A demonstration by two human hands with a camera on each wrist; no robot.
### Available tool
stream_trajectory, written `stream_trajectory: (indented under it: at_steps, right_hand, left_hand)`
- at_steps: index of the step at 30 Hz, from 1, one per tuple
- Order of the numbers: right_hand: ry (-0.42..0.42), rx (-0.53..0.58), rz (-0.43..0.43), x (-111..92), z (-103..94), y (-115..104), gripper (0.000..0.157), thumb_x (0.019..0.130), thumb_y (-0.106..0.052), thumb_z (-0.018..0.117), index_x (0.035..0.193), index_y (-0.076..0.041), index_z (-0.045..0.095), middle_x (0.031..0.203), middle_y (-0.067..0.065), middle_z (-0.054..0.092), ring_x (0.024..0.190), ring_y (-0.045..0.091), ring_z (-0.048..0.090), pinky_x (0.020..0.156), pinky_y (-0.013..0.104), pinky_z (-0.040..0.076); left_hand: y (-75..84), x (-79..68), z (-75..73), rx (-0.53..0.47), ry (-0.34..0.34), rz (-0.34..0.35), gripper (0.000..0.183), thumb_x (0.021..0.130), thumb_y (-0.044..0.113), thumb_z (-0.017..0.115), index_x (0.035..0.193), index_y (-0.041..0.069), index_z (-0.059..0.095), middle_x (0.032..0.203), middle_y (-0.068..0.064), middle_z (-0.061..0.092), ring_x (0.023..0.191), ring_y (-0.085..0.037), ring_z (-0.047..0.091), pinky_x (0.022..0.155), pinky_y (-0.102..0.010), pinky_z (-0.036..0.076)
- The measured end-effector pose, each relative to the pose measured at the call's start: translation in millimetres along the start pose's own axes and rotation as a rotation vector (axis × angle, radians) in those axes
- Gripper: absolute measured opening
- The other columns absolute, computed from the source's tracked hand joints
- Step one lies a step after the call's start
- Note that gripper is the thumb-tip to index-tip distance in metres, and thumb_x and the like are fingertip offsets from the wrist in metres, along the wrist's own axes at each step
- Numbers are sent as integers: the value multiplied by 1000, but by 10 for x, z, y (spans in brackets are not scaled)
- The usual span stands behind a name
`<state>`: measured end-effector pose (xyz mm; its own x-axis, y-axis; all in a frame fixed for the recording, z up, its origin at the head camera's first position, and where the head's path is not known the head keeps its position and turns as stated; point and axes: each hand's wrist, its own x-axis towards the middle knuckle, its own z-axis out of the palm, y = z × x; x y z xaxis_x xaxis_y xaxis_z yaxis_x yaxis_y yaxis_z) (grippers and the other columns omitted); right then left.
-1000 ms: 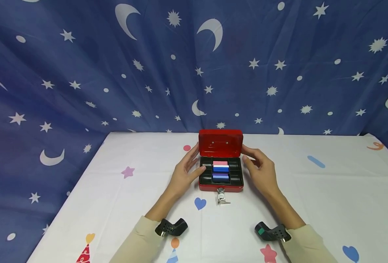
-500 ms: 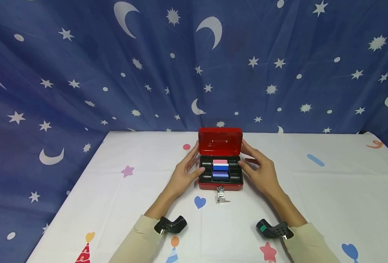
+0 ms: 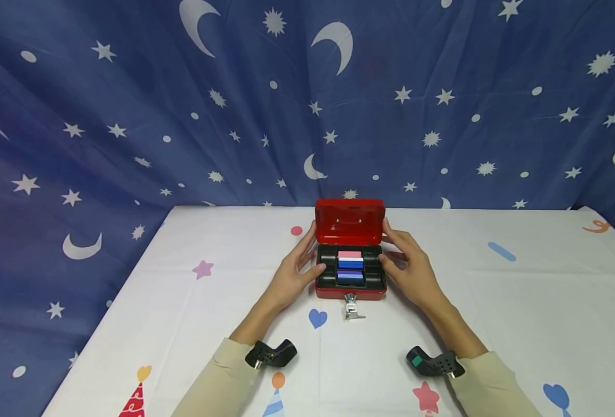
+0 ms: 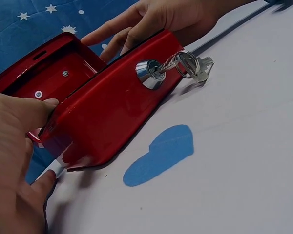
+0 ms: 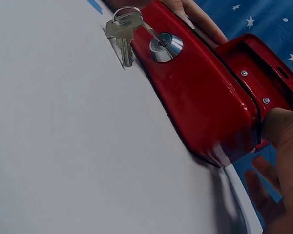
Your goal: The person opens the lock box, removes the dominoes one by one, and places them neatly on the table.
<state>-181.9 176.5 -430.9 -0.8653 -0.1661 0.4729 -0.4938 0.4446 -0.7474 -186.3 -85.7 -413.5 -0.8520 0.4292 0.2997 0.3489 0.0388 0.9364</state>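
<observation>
A red cash box (image 3: 350,295) stands on the table with its lid (image 3: 349,221) raised. Several slim pink, white, blue and purple pieces (image 3: 350,263) lie in the middle compartments of its black tray (image 3: 328,281); their kind is unclear. A ring of keys (image 4: 198,68) hangs from the front lock (image 5: 166,47). My left hand (image 3: 289,278) is at the box's left side, thumb on the rim, other fingers stretched along the side towards the lid. On the right side, my right hand (image 3: 414,272) mirrors this, thumb at the rim and forefinger reaching to the lid.
A white tablecloth (image 3: 495,313) with printed shapes covers the table. Behind it and at the left hangs a blue curtain (image 3: 245,150) with moons and stars, close behind the raised lid. Black camera bands sit on both wrists.
My right thumb has moved left onto the box's rim, and the right forefinger has shifted up slightly beside the lid. My left hand keeps its place; the box and lid look the same.
</observation>
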Motion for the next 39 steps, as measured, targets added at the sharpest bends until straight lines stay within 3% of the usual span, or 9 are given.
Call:
stream_trajectory:
  at_steps: [9, 22, 31, 39]
  right_hand:
    - [-64, 20, 53, 2, -18, 26, 76, 88, 7, 60, 151, -22, 29, 137, 16, 43, 120, 40, 49, 92, 54, 45]
    - [-122, 24, 95, 2, -6, 44, 76, 92, 5, 56, 153, -24, 22, 144, 17, 34, 123, 42, 45, 94, 55, 42]
    - [-141, 19, 116, 0, -9, 26, 77, 93, 4, 53, 154, -27, 18, 146, 17, 31, 116, 37, 50, 94, 53, 45]
    - [-102, -17, 100, -13, 1, 21, 75, 92, 3, 56, 153, -26, 23, 144, 15, 38, 108, 31, 52, 89, 51, 50]
  left_hand:
    - [27, 16, 2, 13, -11, -30, 77, 90, -4, 59, 153, 7, 16, 158, -7, 15, 142, -25, 21, 110, -51, 26]
    - [28, 13, -7, 25, -17, -46, 78, 91, -2, 60, 153, 8, 15, 158, -8, 15, 142, -25, 22, 110, -50, 27]
    - [46, 16, 3, 18, -24, -43, 78, 91, -5, 59, 153, 7, 13, 158, -8, 13, 143, -26, 20, 110, -50, 25]
    - [45, -1, 17, 73, 6, 18, 77, 89, -5, 60, 153, 5, 17, 158, -12, 14, 140, -34, 24, 106, -55, 31]
